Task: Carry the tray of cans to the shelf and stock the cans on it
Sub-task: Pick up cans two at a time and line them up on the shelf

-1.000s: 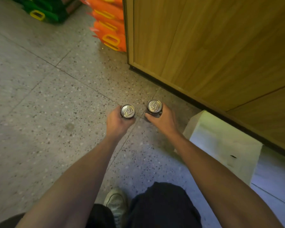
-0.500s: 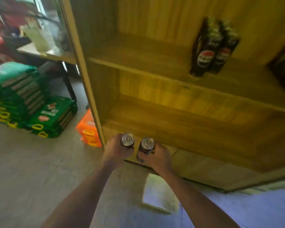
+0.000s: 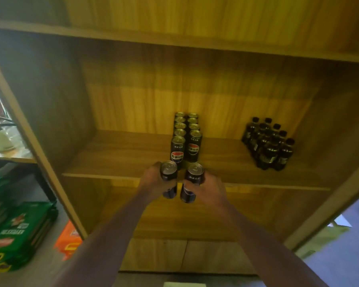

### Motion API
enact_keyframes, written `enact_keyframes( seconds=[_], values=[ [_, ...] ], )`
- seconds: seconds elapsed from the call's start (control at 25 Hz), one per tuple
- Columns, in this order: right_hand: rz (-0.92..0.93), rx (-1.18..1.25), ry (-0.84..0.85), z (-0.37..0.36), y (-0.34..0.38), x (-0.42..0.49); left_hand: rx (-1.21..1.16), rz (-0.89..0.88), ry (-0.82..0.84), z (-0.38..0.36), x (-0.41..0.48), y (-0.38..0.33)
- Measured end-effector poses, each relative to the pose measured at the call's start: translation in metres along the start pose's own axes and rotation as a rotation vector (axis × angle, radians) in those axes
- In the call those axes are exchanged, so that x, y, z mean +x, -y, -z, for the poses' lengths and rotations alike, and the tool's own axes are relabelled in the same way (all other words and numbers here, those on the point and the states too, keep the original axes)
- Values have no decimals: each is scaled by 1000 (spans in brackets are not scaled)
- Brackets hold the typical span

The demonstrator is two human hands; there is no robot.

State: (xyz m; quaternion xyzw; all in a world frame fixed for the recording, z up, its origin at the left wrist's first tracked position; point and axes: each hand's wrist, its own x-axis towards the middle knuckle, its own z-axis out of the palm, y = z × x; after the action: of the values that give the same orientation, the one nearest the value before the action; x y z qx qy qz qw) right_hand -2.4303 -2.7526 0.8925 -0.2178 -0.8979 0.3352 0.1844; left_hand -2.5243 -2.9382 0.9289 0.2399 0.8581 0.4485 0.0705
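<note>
Warm wood-grain panels fill most of the view — a tall wooden shelving unit (image 3: pixel 120 154) with a back wall, side walls and a middle board that runs across at about hand height. Both bare forearms reach up and forward from the bottom of the frame, nearly side by side, wrists raised toward the front edge of that board.

The left hand (image 3: pixel 153 181) is wrapped around a slim dark can with a silver pull-tab top (image 3: pixel 169 177); its fingers curl round the can's side, so the grip is closed on it. The right hand (image 3: pixel 209 188) grips a second slim dark can with a silver lid (image 3: pixel 192 181) in the same way. Both cans stand roughly upright, close together but apart, held just in front of the shelf edge and not resting on it.

Right behind them on the board stands a double row of matching dark cans with a red, white and blue round logo (image 3: pixel 186 139), lined up from front to back. Well apart to the right on the same board sits a cluster of small dark bottles with black caps (image 3: pixel 269 143).

Left of the unit, on the floor, lie stacked green packages (image 3: pixel 19 235) and an orange pack (image 3: pixel 68 241).
</note>
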Motion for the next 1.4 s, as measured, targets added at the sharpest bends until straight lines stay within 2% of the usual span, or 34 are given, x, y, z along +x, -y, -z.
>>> enact_keyframes(
  seconds=[0.08,0.2,0.48,0.72,0.92,1.4],
  values=[
    [48,87,-55,16,-1,27,-12,-30,-22,-3,24,-15],
    [65,242,-42,24,-2,56,-18,-45,-50,-11,53,-30],
    [42,378,-16,11,-9,90,19,-119,-23,-31,74,-36],
    [10,347,6,2,-4,103,38,-62,-47,-30,81,-26],
    [-23,303,12,0,-1,110,60,52,-102,-30,91,-8],
    [-83,353,-19,-7,7,119,29,31,-127,-38,95,-6]
  ],
)
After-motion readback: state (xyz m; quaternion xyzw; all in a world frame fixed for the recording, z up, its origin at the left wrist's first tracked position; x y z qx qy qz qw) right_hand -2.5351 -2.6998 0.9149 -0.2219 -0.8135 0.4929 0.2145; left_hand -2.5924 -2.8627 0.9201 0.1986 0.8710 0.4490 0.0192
